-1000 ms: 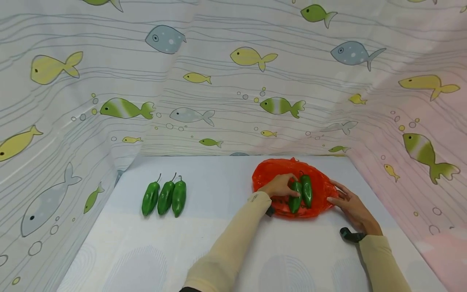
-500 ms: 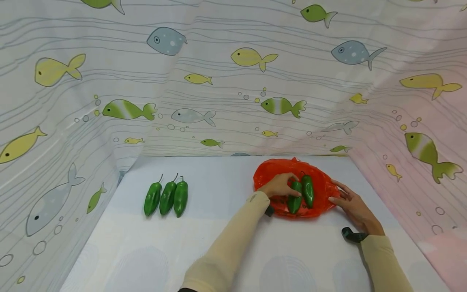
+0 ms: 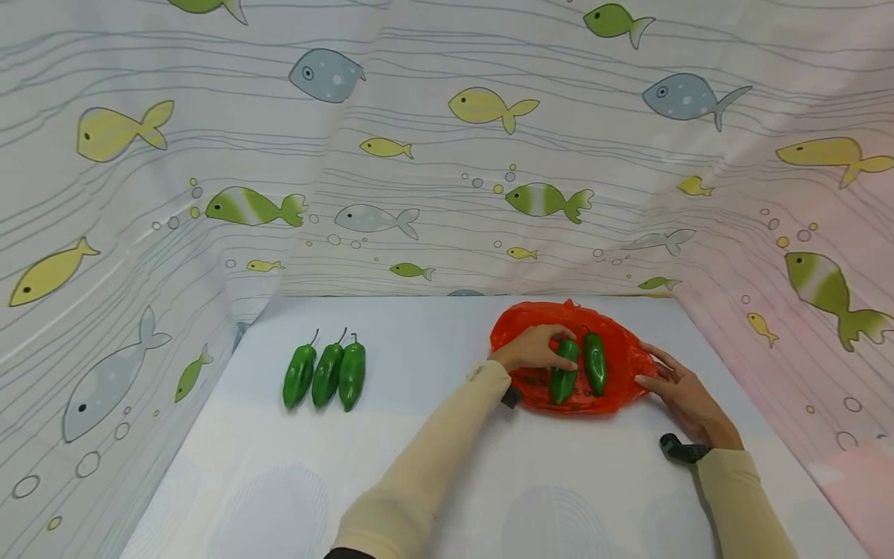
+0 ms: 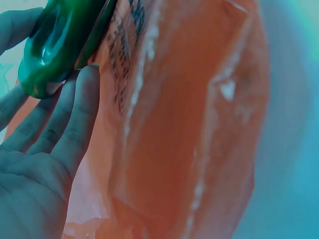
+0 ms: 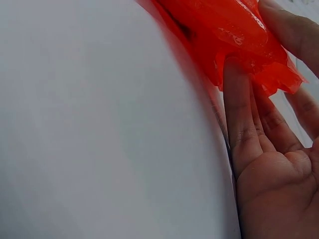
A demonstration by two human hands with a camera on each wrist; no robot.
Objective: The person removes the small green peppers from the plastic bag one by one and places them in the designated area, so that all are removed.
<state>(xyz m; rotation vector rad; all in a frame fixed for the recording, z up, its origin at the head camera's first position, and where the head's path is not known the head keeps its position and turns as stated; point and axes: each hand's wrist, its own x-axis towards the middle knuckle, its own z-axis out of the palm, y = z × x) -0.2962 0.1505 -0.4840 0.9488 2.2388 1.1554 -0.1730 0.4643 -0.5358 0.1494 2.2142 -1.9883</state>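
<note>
My left hand (image 3: 536,348) grips a green chili pepper (image 3: 564,373) between thumb and fingers, over the spread red plastic bag (image 3: 520,317). A second green chili pepper (image 3: 595,365) lies on the bag just right of it. In the left wrist view the held pepper (image 4: 55,45) has its rounded end between the fingers. My right hand (image 3: 687,396) holds the bag's gathered right end. Seen from the right wrist, thumb and fingers lie on either side of the crumpled red plastic (image 5: 234,40); some fingertips are hidden beneath it.
Three green chili peppers (image 3: 326,374) lie side by side on the left of the white tabletop (image 3: 426,349), stems pointing away. A fish-patterned curtain (image 3: 419,178) encloses the table at the back and both sides.
The head view has shifted slightly, so the scene sits farther right in frame. The held pepper has moved a little left, away from the other pepper on the bag. My right hand keeps its grip.
</note>
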